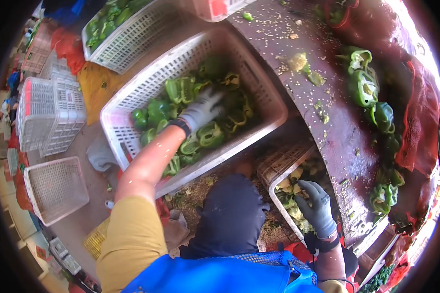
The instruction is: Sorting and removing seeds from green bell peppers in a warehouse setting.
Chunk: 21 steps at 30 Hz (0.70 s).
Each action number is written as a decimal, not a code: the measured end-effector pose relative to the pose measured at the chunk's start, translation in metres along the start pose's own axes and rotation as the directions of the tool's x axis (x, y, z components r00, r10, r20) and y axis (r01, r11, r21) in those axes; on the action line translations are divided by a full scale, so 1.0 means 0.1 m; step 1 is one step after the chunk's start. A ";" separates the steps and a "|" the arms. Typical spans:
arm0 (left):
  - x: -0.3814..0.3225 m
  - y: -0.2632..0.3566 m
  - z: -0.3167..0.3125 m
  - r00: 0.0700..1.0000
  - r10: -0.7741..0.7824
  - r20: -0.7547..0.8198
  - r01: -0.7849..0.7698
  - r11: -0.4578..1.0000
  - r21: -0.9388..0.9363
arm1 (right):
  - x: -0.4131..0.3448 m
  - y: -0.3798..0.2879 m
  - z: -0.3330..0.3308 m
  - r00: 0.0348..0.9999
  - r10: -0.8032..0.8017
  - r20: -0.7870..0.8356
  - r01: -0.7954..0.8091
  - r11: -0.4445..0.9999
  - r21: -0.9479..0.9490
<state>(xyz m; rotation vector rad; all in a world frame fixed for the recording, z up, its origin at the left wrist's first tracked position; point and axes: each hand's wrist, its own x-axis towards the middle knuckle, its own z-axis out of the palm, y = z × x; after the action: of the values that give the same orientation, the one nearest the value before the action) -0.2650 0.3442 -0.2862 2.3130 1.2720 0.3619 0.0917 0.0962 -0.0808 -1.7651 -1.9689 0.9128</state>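
Observation:
My left hand (204,110), in a grey glove, reaches palm down into a large white plastic crate (132,91). Under and around it lie cut green bell peppers (211,134). Motion blurs the fingers, and whatever is beneath the palm is hidden. My right hand (315,205), also gloved, hovers beside the rim of a smaller crate (284,166) at lower right. Its thumb and fingers are apart with nothing between them. Pale pepper cores and scraps (295,210) fill that smaller crate.
A dark worktop (308,106) strewn with seeds curves along the right. Hollowed green peppers (365,86) and red mesh sacks (420,121) lie on it. Another crate of peppers (128,44) stands at upper left. Stacked crates (51,113) and a single crate (57,190) sit on the left floor.

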 end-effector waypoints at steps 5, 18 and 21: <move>0.65 -0.01 -0.16 0.944 -0.069 -0.322 0.175 0.933 0.315 | 0.13 -0.12 -0.06 1.000 0.004 0.008 -0.004 1.000 -0.005; 0.39 0.42 0.31 0.982 0.082 -0.168 -0.042 0.972 0.229 | 0.32 -0.14 -0.10 0.998 0.018 -0.056 -0.018 1.000 0.005; 0.17 0.19 0.54 0.983 0.171 0.073 -0.185 0.854 0.486 | 0.54 -0.10 -0.28 0.991 -0.109 -0.082 0.115 0.991 0.069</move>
<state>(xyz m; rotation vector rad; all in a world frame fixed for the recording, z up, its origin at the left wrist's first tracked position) -0.2185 0.3347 -0.3223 2.8660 1.2469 0.0626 0.0926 0.1553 -0.0628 -1.6073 -1.9381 0.8548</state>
